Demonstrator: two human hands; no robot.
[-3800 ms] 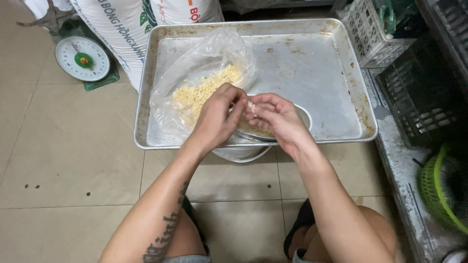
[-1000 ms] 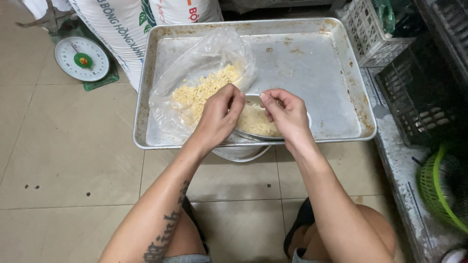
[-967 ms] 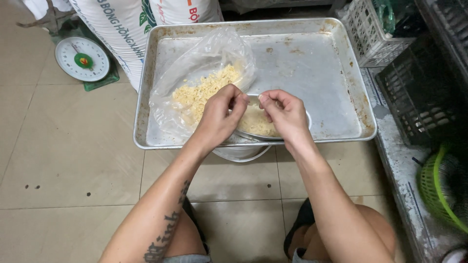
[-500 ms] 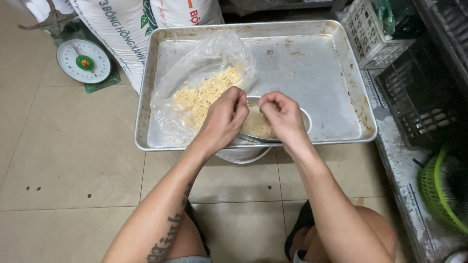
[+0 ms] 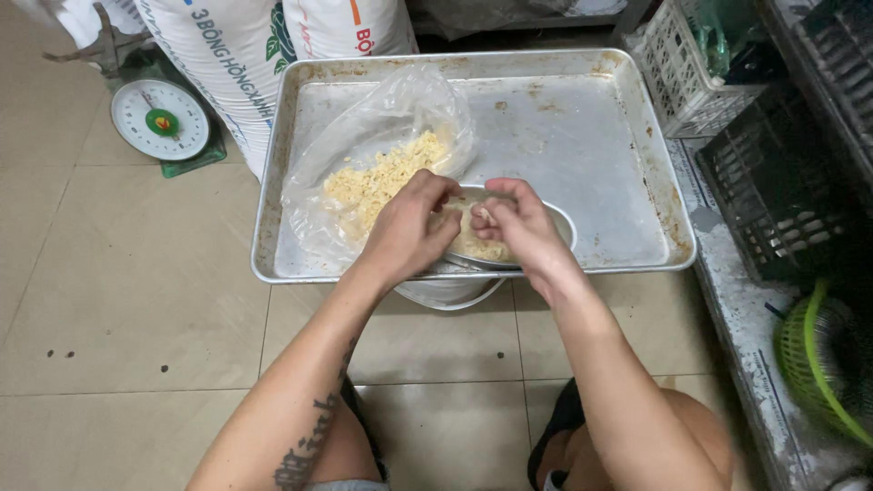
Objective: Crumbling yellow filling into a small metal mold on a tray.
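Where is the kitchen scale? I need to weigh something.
The scale sits on the floor at upper left, beside the white sacks, left of the metal tray.

A food-prep back room of a kitchen is being shown: a metal tray (image 5: 591,118) at 12 o'clock, a kitchen scale (image 5: 161,119) and grain sacks (image 5: 264,45) at 10, crates (image 5: 773,182) at 2.

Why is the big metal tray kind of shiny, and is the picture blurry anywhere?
Head view: soft overhead light leaves a dull sheen on the metal tray, no harsh glare; the plastic bag glints; both hands, left hand and right hand, look sharp; the edges bend slightly.
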